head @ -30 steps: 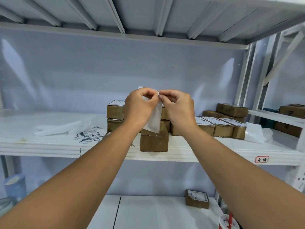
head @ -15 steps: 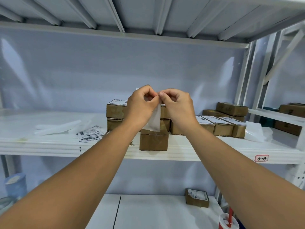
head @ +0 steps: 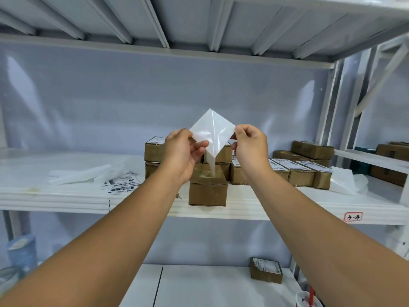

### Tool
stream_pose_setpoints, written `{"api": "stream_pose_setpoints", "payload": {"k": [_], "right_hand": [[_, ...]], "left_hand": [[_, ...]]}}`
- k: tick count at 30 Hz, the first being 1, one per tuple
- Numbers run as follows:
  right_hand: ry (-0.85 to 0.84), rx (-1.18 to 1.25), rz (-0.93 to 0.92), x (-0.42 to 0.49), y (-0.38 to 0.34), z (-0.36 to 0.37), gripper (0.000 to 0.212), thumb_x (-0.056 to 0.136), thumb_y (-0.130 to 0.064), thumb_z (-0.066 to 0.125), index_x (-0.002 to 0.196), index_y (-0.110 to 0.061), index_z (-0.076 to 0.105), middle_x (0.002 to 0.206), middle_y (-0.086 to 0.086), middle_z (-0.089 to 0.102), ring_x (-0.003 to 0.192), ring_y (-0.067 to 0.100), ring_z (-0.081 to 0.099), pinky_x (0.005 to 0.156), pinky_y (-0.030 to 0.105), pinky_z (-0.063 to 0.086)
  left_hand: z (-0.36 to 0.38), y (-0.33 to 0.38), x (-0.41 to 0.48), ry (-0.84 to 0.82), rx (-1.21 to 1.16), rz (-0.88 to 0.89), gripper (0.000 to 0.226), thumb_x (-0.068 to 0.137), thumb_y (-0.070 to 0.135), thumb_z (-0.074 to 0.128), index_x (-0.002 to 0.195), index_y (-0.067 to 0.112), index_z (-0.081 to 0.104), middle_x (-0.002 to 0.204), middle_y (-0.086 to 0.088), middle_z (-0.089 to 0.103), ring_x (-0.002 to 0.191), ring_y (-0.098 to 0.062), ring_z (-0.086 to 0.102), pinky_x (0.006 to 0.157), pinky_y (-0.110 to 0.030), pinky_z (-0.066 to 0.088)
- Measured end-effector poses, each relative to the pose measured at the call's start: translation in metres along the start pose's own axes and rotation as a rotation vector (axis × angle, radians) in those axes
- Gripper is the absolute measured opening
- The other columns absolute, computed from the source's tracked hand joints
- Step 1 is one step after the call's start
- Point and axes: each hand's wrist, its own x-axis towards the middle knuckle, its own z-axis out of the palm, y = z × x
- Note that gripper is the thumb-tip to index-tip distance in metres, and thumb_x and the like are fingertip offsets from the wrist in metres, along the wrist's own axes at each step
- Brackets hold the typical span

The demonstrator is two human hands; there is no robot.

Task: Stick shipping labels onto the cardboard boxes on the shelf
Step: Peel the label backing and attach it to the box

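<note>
Both hands are raised in front of the shelf, pulling a white shipping label [head: 211, 134] apart from its glossy backing. My left hand [head: 181, 151] pinches the left corner and my right hand [head: 250, 147] pinches the right corner; the sheet spreads open between them with a strip hanging down. Straight below stands a plain cardboard box [head: 208, 189] at the shelf's front edge, with no label on top. Behind it are stacked boxes [head: 155, 149] with labels. A row of labelled boxes [head: 296, 171] lies to the right.
Loose printed labels [head: 121, 185] and discarded backing sheets [head: 81, 173] lie on the white shelf [head: 265, 209] at the left. More backing paper [head: 345, 180] is crumpled at the right. Further boxes [head: 312, 149] sit behind. One labelled box [head: 265, 270] rests on the lower surface.
My hands have moved apart, peeling the label from its backing. The sheet, earlier folded and hidden between my fingers, now spreads wide open above the box.
</note>
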Motion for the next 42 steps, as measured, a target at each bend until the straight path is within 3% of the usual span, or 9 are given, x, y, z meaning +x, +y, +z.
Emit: {"api": "stream_pose_setpoints", "payload": {"k": [6, 10, 13, 21, 25, 28, 33, 37, 42], "right_hand": [[0.107, 0.17, 0.158, 0.002, 0.005, -0.008, 0.027, 0.102, -0.014, 0.038, 0.08, -0.016, 0.054, 0.067, -0.001, 0.06, 0.042, 0.005, 0.052, 0.052, 0.022, 0.046], [0.216, 0.329, 0.198, 0.007, 0.007, -0.015, 0.023, 0.103, -0.014, 0.034, 0.088, -0.009, 0.051, 0.058, 0.002, 0.062, 0.047, 0.006, 0.063, 0.051, 0.018, 0.051], [0.3, 0.386, 0.169, 0.01, 0.009, -0.016, 0.024, 0.103, -0.014, 0.034, 0.085, -0.013, 0.05, 0.067, 0.006, 0.063, 0.051, 0.008, 0.064, 0.054, 0.019, 0.052], [0.357, 0.31, -0.002, 0.008, 0.003, 0.0, 0.026, 0.1, -0.014, 0.037, 0.078, -0.021, 0.049, 0.069, 0.003, 0.061, 0.06, 0.015, 0.064, 0.07, 0.032, 0.057], [0.157, 0.178, -0.136, -0.005, -0.003, 0.019, 0.024, 0.097, -0.013, 0.044, 0.076, -0.023, 0.052, 0.069, -0.005, 0.061, 0.07, 0.015, 0.066, 0.079, 0.037, 0.057], [0.013, 0.001, -0.26, -0.014, -0.004, 0.034, 0.021, 0.096, -0.024, 0.051, 0.076, -0.028, 0.054, 0.073, -0.011, 0.062, 0.078, 0.013, 0.066, 0.082, 0.039, 0.054], [-0.159, -0.306, -0.435, -0.024, -0.001, 0.057, 0.013, 0.092, -0.033, 0.059, 0.084, -0.022, 0.058, 0.086, -0.005, 0.061, 0.08, 0.008, 0.056, 0.072, 0.019, 0.044], [-0.256, -0.423, -0.54, -0.03, 0.003, 0.078, 0.005, 0.091, -0.015, 0.058, 0.093, -0.017, 0.062, 0.095, -0.004, 0.052, 0.079, 0.003, 0.049, 0.068, 0.004, 0.035], [-0.364, -0.493, -0.62, -0.038, 0.011, 0.105, 0.024, 0.093, 0.001, 0.048, 0.109, -0.013, 0.059, 0.122, 0.002, 0.037, 0.09, 0.003, 0.041, 0.073, 0.021, 0.05]], "left_hand": [[-0.022, -0.006, 0.012, 0.056, -0.284, -0.09, 0.017, 0.096, -0.004, 0.032, 0.103, -0.003, 0.048, 0.09, -0.019, 0.062, 0.064, -0.022, 0.07, 0.053, -0.024, 0.056], [-0.036, -0.005, 0.019, 0.191, -0.345, -0.073, 0.028, 0.095, -0.009, 0.025, 0.111, -0.004, 0.047, 0.096, -0.021, 0.059, 0.073, -0.024, 0.065, 0.063, -0.026, 0.058], [-0.047, -0.006, 0.025, 0.288, -0.352, -0.071, 0.04, 0.095, -0.009, 0.022, 0.131, -0.004, 0.037, 0.091, -0.019, 0.058, 0.071, -0.022, 0.064, 0.059, -0.025, 0.058], [-0.081, -0.005, 0.048, 0.497, -0.181, 0.046, 0.043, 0.092, -0.004, 0.021, 0.131, -0.002, 0.04, 0.074, -0.013, 0.058, 0.043, -0.01, 0.062, 0.044, -0.017, 0.049], [-0.093, 0.0, 0.043, 0.418, 0.342, 0.426, 0.018, 0.1, 0.013, 0.026, 0.094, 0.021, 0.041, 0.08, -0.001, 0.055, 0.06, -0.017, 0.065, 0.064, -0.032, 0.053], [-0.108, 0.0, 0.043, 0.313, 0.754, 0.63, 0.006, 0.101, 0.025, 0.032, 0.098, 0.021, 0.034, 0.092, -0.004, 0.058, 0.083, -0.029, 0.064, 0.077, -0.044, 0.051], [-0.147, -0.003, 0.06, 0.247, 0.967, 0.61, 0.028, 0.093, 0.009, 0.051, 0.117, 0.01, 0.035, 0.117, -0.007, 0.051, 0.111, -0.021, 0.054, 0.088, -0.035, 0.046], [-0.186, -0.007, 0.08, 0.244, 1.327, 0.466, 0.044, 0.091, 0.0, 0.045, 0.133, 0.008, 0.034, 0.133, -0.015, 0.043, 0.116, -0.029, 0.047, 0.084, -0.03, 0.037], [-0.203, -0.012, 0.093, 0.204, 1.694, 0.47, 0.057, 0.084, 0.005, 0.056, 0.137, 0.005, 0.036, 0.139, -0.021, 0.039, 0.122, -0.037, 0.037, 0.099, -0.044, 0.033]]}}
